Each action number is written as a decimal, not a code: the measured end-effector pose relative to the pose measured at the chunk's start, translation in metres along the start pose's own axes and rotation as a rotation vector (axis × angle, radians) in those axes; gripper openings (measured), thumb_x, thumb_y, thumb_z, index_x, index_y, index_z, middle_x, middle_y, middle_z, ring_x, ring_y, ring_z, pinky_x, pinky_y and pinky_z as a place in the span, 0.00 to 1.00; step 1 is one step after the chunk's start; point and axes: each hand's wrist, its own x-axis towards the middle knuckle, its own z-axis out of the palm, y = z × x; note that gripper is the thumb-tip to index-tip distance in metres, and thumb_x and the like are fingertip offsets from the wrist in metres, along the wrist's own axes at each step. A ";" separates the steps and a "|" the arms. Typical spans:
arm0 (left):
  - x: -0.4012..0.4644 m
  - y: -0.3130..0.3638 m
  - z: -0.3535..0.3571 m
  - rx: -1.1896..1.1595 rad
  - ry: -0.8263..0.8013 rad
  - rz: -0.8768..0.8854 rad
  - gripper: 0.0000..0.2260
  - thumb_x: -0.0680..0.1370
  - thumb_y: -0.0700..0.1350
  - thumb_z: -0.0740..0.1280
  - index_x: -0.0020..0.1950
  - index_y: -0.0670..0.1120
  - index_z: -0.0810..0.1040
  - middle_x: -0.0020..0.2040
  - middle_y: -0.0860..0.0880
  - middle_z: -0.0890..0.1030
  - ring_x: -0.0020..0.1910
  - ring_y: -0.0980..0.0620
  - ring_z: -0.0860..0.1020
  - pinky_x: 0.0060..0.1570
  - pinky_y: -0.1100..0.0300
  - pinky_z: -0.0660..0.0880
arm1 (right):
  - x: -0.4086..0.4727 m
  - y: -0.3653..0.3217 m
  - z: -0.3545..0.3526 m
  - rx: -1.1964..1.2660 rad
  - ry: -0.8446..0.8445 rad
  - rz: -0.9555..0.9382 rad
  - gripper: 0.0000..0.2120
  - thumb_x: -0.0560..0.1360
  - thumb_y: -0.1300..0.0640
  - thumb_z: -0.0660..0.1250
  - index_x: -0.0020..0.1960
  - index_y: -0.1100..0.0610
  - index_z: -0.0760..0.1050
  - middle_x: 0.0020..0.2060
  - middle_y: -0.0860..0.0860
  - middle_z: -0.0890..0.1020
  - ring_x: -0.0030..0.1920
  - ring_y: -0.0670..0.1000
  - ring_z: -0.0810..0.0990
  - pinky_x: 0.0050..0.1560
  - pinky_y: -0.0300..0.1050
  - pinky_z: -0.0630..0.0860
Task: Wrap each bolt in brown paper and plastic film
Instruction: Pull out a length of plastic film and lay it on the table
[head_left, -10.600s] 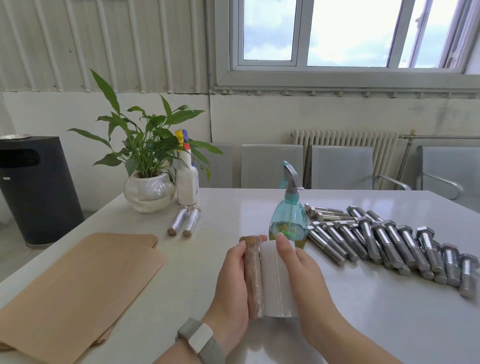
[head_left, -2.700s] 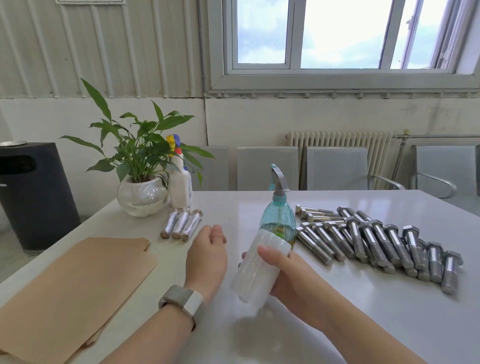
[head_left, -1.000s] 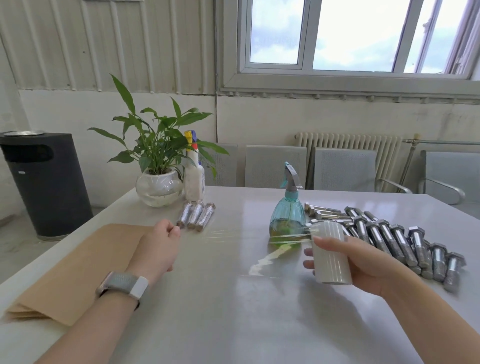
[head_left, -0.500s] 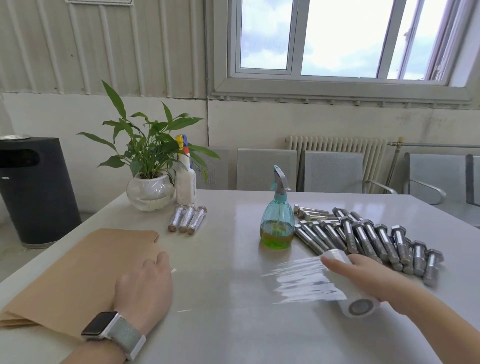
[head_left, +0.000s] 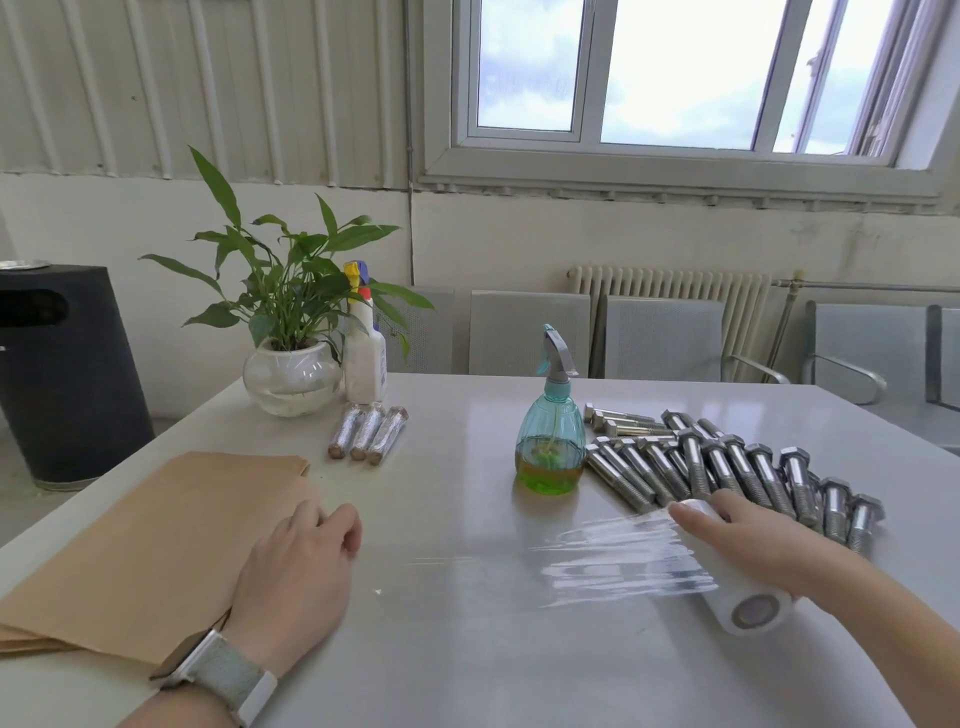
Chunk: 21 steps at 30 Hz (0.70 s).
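Right hand (head_left: 748, 540) lies on top of the roll of plastic film (head_left: 737, 587), fingers fairly straight and draped over it, pressing it onto the table (head_left: 467, 649). A sheet of clear, wrinkly, shiny film (head_left: 597, 561) stretches off the roll toward the left hand (head_left: 296, 566), which rests knuckles-up with fingers curled under at the sheet's far end; can't tell whether it's actually pinching the film edge. That hand overlaps the corner of the stack of brown paper (head_left: 156, 535), flat matte sheets left of the roll. The roll is white with a cardboard core facing the camera. Bare steel bolts (head_left: 727, 467), hex-headed and threaded, fan out just behind the roll. A teal spray bottle (head_left: 550, 441) with greenish liquid stands beside them. Three wrapped bolts (head_left: 366, 434) lie well beyond the left hand, near a glass-potted plant (head_left: 291, 338). Smooth glossy tabletop is open in front of the roll.
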 end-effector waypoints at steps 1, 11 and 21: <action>0.000 0.000 0.000 -0.004 0.005 0.004 0.03 0.78 0.47 0.60 0.47 0.56 0.71 0.44 0.54 0.68 0.47 0.50 0.73 0.42 0.56 0.67 | 0.000 0.000 0.000 0.015 -0.010 -0.006 0.32 0.75 0.28 0.53 0.66 0.51 0.67 0.56 0.51 0.77 0.54 0.52 0.74 0.50 0.46 0.69; -0.002 -0.001 0.001 -0.015 0.027 0.012 0.05 0.78 0.45 0.59 0.46 0.55 0.73 0.43 0.53 0.70 0.46 0.50 0.74 0.48 0.55 0.70 | 0.000 0.000 0.001 0.104 -0.025 -0.015 0.23 0.79 0.35 0.55 0.66 0.48 0.69 0.56 0.50 0.77 0.56 0.52 0.76 0.54 0.48 0.72; -0.003 0.001 -0.006 -0.046 0.024 0.037 0.15 0.72 0.52 0.47 0.44 0.54 0.74 0.41 0.53 0.71 0.46 0.48 0.76 0.47 0.53 0.70 | -0.014 -0.014 0.000 -0.005 -0.007 -0.017 0.28 0.77 0.31 0.51 0.65 0.49 0.69 0.54 0.50 0.77 0.53 0.53 0.75 0.52 0.48 0.72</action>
